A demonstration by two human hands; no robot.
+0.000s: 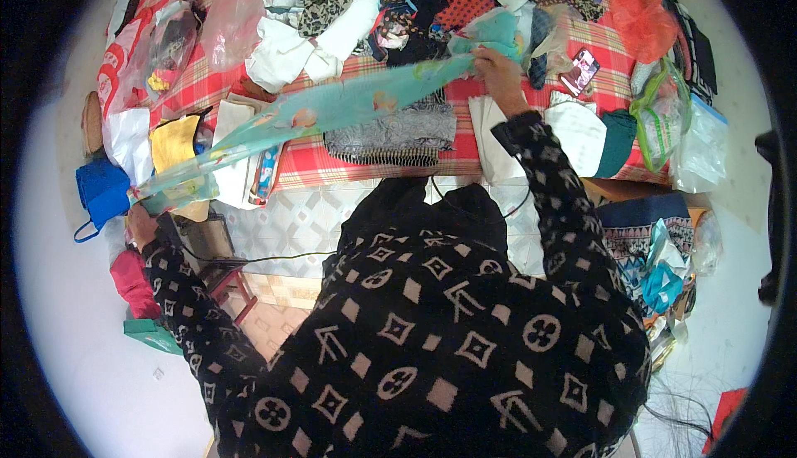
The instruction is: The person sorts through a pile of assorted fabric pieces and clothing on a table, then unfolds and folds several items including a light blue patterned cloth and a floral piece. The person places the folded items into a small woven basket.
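Observation:
A sheer turquoise scarf [336,106] with orange patterned spots is stretched slantwise across the view, above a bed. My left hand [142,226] grips one end at the far left, near a blue fabric bag [103,193]. At the upper right, my right hand [500,78] pinches the scarf higher up, and more turquoise cloth [489,32] bunches just beyond it. Beneath the scarf lies a folded grey patterned cloth [398,131] with a striped edge, partly covered. Folded white cloth [492,137] rests below my right wrist.
A red plaid bedcover [305,175] carries heaped clothes [330,13] at the back. On the right are a phone [580,72], a red plastic bag [644,22] and a green-edged clear bag [661,116]. Yellow cloth [176,140] lies left. A black cable [274,259] crosses near my lap.

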